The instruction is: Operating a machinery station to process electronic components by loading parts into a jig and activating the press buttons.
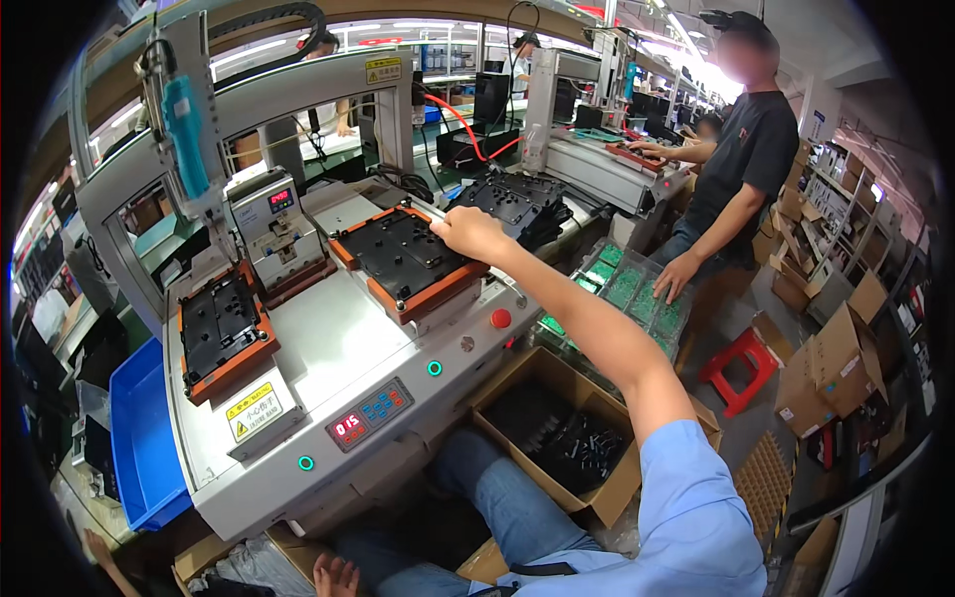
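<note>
My right hand [473, 236] reaches over the machine to the far right corner of a black plastic panel [408, 254], which lies in an orange-brown fixture [438, 286]. Its fingers are closed together at the panel's edge, and whatever they pinch is hidden. A second black panel [219, 320] sits in a matching fixture [251, 356] on the left. Low in view, beside my leg, my left hand [335, 577] is partly cut off by the lower edge; its fingers are apart and slightly bent, with nothing in them. A blue electric screwdriver [184, 134] hangs above the left fixture.
A cardboard box [607, 502] of black parts stands beside my knee. Clear trays of green parts [625, 286] lie to the right, near a co-worker [741, 149]. A blue bin [149, 438] adjoins the machine's left side. A red stop button [500, 318] is on its front.
</note>
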